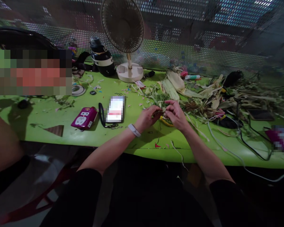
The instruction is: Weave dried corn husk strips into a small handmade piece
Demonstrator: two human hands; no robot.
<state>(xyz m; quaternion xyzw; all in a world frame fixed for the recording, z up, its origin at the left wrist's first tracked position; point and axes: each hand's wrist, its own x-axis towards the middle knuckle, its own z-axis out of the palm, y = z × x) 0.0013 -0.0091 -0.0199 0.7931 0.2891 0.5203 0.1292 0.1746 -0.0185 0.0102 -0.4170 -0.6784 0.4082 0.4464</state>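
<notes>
My left hand (148,117) and my right hand (175,114) meet over the green table (61,113), fingers pinched together on a small bundle of green and straw-like strands (161,111). What exactly they pinch is partly hidden by the fingers. A yellow-handled tool (166,121), perhaps scissors, lies on the table just under my right hand. My left wrist wears a white band (134,130). A pile of dried husks and leaves (203,94) lies beyond and to the right of my hands.
A phone (115,109) and a pink case (84,118) lie left of my hands. A desk fan (126,37) and a dark bottle (101,56) stand at the back by a mesh wall. Cables (241,138) run at right. Another person's arm (2,138) is at far left.
</notes>
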